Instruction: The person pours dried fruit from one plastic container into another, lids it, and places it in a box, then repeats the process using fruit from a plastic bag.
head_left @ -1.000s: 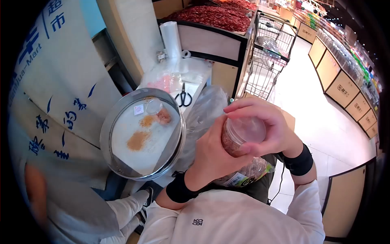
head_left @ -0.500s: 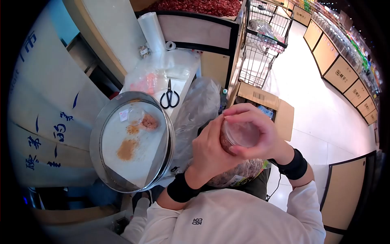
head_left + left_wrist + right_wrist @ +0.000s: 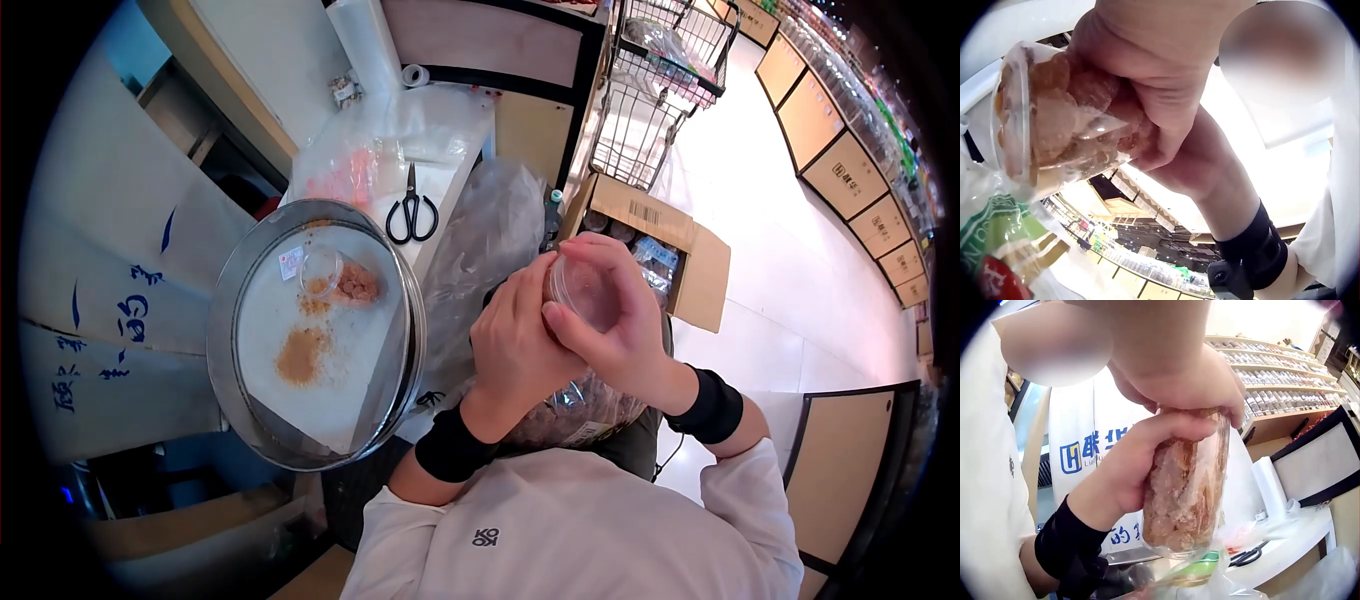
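Observation:
Both hands hold one clear jar (image 3: 1182, 494) packed with reddish-brown pieces, in front of the person's body. My left hand (image 3: 525, 340) is wrapped round the jar's side. Over the jar's top, my right hand (image 3: 625, 330) grips the round clear lid (image 3: 590, 292) with fingers on the far side and thumb on the near side. In the left wrist view the jar (image 3: 1072, 119) lies slantwise, its base end showing. Below the hands, a printed clear bag (image 3: 570, 410) of brown pieces rests at the lap.
At left stands a round metal-rimmed pan (image 3: 225, 375) with brown powder, a label and a small clear container. Black scissors (image 3: 411, 215) lie on a white surface beside plastic bags. An open cardboard box (image 3: 703, 280) with jars and a shopping cart (image 3: 640, 130) stand beyond the hands.
The head view has shifted, showing the cardboard box more fully. Both hands keep hold of the jar; the right hand has tilted and its fingers have moved slightly round the lid.

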A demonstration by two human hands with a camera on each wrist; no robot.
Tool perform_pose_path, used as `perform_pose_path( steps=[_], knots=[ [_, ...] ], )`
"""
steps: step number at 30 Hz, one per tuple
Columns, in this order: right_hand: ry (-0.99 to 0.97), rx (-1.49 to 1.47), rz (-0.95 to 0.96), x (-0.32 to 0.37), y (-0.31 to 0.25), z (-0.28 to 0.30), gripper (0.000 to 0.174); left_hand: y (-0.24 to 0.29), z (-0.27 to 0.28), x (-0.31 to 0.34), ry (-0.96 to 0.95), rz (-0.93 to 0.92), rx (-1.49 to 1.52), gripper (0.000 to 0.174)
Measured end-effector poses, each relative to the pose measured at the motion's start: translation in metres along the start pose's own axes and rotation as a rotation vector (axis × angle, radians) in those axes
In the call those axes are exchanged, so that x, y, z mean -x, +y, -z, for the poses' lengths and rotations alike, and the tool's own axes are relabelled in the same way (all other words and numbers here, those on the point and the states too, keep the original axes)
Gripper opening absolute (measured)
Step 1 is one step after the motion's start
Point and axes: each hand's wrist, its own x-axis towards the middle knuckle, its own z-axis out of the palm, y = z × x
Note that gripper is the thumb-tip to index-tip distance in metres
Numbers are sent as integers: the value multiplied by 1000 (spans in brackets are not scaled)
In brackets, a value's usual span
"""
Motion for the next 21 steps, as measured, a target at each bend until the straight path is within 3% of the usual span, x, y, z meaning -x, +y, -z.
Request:
perform_pose_path(
  steps=[3,5,9,11,15,18,21],
  knots=[
    [16,1,-56,-1,5,-8,53,-1,-10,1,38,40,-47,57],
    [177,-132,-211,-2,8,-19,51,-3,-16,1,83,73,-160,53],
    [193,-87,-217,3,8,-18,52,-14,-19,0,105,-28,-232,50],
    [86,41,-52,6,6,-4,55,-13,-18,0,82,-36,-220,59],
    [-120,-31,-39,2,16,36,58,-6,-11,-4,20,-13,-72,69],
    [-114,95,-10,-5,6,52,54,1,-13,-7,-20,-29,-43,78],
    [-111,-61,12,-5,13,51,47,13,-14,-7,-60,-17,31,77]
  ],
)
